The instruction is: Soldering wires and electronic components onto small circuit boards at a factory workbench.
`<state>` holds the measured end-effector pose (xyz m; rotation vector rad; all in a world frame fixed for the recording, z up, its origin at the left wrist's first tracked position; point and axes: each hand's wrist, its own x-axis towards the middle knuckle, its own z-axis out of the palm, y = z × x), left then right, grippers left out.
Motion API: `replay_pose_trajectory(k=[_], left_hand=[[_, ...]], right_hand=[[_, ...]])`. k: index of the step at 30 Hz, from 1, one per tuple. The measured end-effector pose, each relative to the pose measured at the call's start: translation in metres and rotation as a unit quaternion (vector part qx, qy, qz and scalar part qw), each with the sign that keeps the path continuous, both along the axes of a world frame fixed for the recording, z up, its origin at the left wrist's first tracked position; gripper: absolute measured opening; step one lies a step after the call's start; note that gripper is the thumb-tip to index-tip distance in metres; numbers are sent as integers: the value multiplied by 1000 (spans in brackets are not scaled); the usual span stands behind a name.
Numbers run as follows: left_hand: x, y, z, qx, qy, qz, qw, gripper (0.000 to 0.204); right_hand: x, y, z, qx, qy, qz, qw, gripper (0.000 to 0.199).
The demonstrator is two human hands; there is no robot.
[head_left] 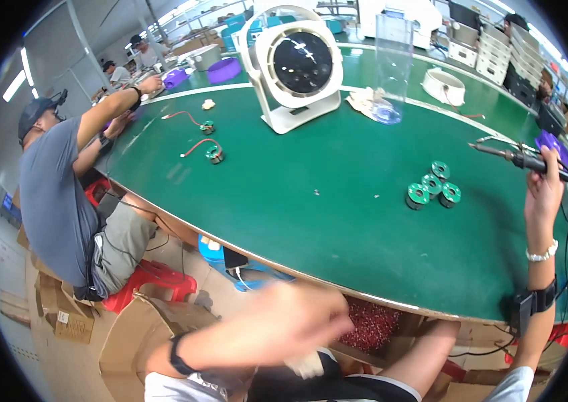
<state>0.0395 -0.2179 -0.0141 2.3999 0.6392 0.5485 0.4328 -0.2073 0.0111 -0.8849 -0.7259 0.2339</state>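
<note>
A: Right hand (pixel 544 184), yours, grips the soldering iron (pixel 522 159) at the table's (pixel 337 221) right edge; keep its tip off the mat.

B: And my left hand (pixel 290 321)?

A: Blurred, low by the box of red parts (pixel 372 325) (open or closed, I cannot tell). Move slower. Green coils (pixel 432 187) sit near the iron. Brown cartons (pixel 62 308) stack at left.

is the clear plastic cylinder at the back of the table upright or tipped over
Upright. The clear plastic cylinder stands on its base on the green table, walls rising straight, just right of the white fan.
</note>
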Motion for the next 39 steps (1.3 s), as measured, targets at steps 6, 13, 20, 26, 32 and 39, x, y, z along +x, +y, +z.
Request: replay_pose_trajectory(k=[6, 13, 20, 26, 32, 39], left_hand=[[-59, 113, 44, 414, 72, 323, 848, 19], [-92, 200, 63, 76, 203, 320, 922, 9], [-41, 205, 49, -11, -12, 257, 966, 18], [87, 154, 56, 75, -9, 43, 996, 15], [138, 127, 46, 261, -21, -74, 962, 8], [134, 127, 33, 224, -48, -65, 971, 5]], right_hand=[[7, -7, 0, -16, 7, 2, 1000, 11], [-10, -8, 10, -25, 1, 6, 1000, 13], [-26, -6, 14, -22, -17, 11, 1000, 11], [-8, -15, 9, -40, -25, 4, 999, 11], [-17, -11, 8, -51, -17, 10, 998, 12], [-23, -6, 3, -101, -19, 27, 994, 14]])
